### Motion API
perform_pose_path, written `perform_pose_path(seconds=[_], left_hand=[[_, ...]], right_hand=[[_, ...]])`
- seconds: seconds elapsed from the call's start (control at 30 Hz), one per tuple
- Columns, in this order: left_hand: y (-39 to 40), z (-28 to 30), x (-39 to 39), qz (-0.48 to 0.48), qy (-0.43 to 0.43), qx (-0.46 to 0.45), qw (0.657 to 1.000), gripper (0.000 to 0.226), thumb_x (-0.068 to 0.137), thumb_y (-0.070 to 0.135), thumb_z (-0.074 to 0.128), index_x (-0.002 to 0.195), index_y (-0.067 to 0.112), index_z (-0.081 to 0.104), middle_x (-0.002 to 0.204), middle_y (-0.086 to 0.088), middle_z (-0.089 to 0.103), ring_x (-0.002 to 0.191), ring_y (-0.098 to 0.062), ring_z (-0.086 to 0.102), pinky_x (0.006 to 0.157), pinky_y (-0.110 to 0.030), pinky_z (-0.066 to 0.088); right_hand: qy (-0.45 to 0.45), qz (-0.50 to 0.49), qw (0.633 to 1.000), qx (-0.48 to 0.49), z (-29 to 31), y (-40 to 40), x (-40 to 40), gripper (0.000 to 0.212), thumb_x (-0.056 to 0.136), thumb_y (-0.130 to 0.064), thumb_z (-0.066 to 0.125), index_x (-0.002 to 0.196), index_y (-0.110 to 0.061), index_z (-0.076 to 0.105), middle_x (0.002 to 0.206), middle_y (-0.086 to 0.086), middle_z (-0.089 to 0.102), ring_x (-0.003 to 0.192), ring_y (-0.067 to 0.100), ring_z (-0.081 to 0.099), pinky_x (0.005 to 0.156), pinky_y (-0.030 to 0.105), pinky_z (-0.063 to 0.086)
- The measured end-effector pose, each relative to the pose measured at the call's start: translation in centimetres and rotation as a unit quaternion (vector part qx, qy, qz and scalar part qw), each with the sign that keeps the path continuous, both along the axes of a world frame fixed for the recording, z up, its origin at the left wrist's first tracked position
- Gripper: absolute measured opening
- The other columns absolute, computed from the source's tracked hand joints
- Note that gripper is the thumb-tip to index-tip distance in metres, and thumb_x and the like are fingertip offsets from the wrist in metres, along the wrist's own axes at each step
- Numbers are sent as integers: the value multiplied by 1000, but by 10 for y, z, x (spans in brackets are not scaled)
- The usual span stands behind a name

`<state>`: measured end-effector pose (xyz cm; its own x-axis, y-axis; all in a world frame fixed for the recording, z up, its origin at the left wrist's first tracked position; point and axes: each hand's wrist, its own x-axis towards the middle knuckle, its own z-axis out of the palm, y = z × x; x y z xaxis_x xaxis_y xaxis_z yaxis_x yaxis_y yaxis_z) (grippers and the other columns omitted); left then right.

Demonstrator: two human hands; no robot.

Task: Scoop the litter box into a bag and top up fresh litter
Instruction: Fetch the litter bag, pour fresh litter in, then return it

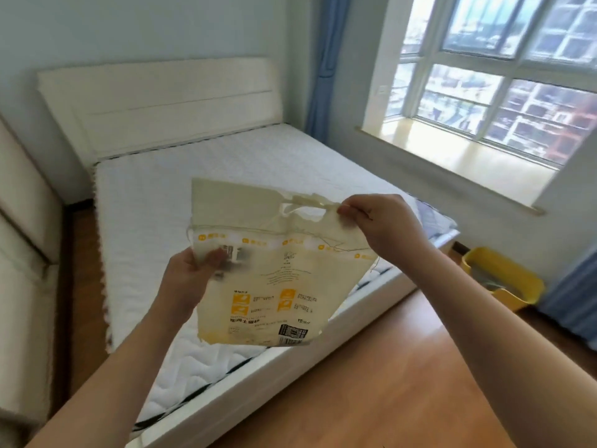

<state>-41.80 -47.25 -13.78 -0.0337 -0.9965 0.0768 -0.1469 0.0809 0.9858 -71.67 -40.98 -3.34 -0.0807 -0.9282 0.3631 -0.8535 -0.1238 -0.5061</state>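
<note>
Filling the left and centre of the frame, a bed (200, 176) with a bare white mattress sits under a window (504, 79) at upper right. At centre, a flat, pale litter bag (274, 270) hangs in the air before it. Low on the right edge, a yellow litter box (517, 279) rests on the wood floor (403, 383). Gripping the bag's left edge is the left hand (190, 273); the right hand (381, 218) pinches its torn top handle.

The flat, pale cream plastic litter bag (271, 273) carries yellow-orange square icons, a band of small yellow logos, black print and a black barcode. The bare white mattress (206, 176) shows wavy quilted stitching. The plastic litter box (507, 279) is yellow.
</note>
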Motion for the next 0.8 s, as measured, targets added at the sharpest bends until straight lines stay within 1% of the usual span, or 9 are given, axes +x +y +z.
perform_pose_path(seconds=[0.13, 0.23, 0.3, 0.4, 0.47, 0.57, 0.63, 0.73, 0.8], left_hand=[[10, 0, -108, -47, 19, 22, 998, 14, 93, 25, 63, 91, 14, 70, 85, -8, 74, 78, -29, 69, 72, -42, 57], [17, 1, -180, -81, 21, 26, 996, 15, 94, 24, 61, 92, 12, 70, 85, -10, 73, 75, -29, 67, 69, -42, 56], [18, 1, -221, -108, 15, 25, 994, 13, 94, 24, 62, 89, 16, 70, 78, -6, 73, 69, -24, 65, 66, -40, 54], [15, -1, -275, -143, -7, 20, 989, 13, 93, 25, 63, 83, 19, 69, 65, 1, 70, 58, -14, 62, 61, -37, 53], [11, -2, -306, -174, -25, 16, 984, 16, 93, 27, 63, 83, 17, 70, 64, 0, 70, 56, -12, 62, 61, -38, 53], [-2, -5, -345, -224, -43, 13, 973, 22, 94, 30, 62, 84, 13, 70, 67, -6, 71, 57, -15, 62, 62, -41, 55], [-12, -6, -368, -249, -45, 8, 967, 24, 94, 31, 61, 80, 13, 69, 63, -3, 69, 55, -14, 60, 61, -40, 54], [-32, -5, -400, -291, -53, -2, 955, 23, 94, 32, 62, 78, 17, 70, 65, -2, 71, 55, -14, 61, 63, -42, 54], [-47, -5, -423, -313, -55, -1, 948, 23, 94, 33, 63, 77, 19, 70, 68, -6, 71, 56, -15, 62, 65, -44, 55]], right_hand=[[27, -66, 997, 10, -8, 33, -89, 24, 96, -34, 53, 87, -21, 71, 70, -9, 63, 73, 16, 56, 69, 31, 43], [47, -103, 994, -9, -12, 54, -142, 20, 96, -28, 53, 102, -19, 70, 94, -5, 71, 91, 17, 62, 78, 26, 40], [46, -133, 989, -40, -15, 64, -169, 21, 96, -25, 55, 112, -20, 67, 108, -4, 70, 101, 17, 61, 86, 26, 39], [37, -163, 985, -50, -20, 71, -199, 39, 95, -33, 55, 133, -26, 50, 129, -4, 58, 119, 19, 53, 104, 40, 36], [37, -175, 982, -63, -24, 68, -212, 52, 93, -40, 55, 141, -28, 38, 137, -3, 51, 124, 18, 48, 106, 41, 33], [17, -169, 983, -72, -30, 51, -228, 60, 92, -48, 54, 144, -31, 30, 139, -4, 48, 127, 19, 45, 108, 42, 32], [-7, -166, 984, -58, -31, 37, -239, 62, 90, -52, 54, 143, -35, 29, 137, -7, 50, 127, 18, 46, 106, 40, 34], [-14, -188, 982, -27, -26, 14, -262, 54, 88, -54, 55, 137, -35, 41, 131, -9, 56, 119, 18, 50, 98, 36, 37], [-11, -213, 977, -18, -20, -1, -279, 48, 88, -51, 57, 131, -32, 50, 120, -7, 61, 108, 19, 55, 91, 35, 41]])
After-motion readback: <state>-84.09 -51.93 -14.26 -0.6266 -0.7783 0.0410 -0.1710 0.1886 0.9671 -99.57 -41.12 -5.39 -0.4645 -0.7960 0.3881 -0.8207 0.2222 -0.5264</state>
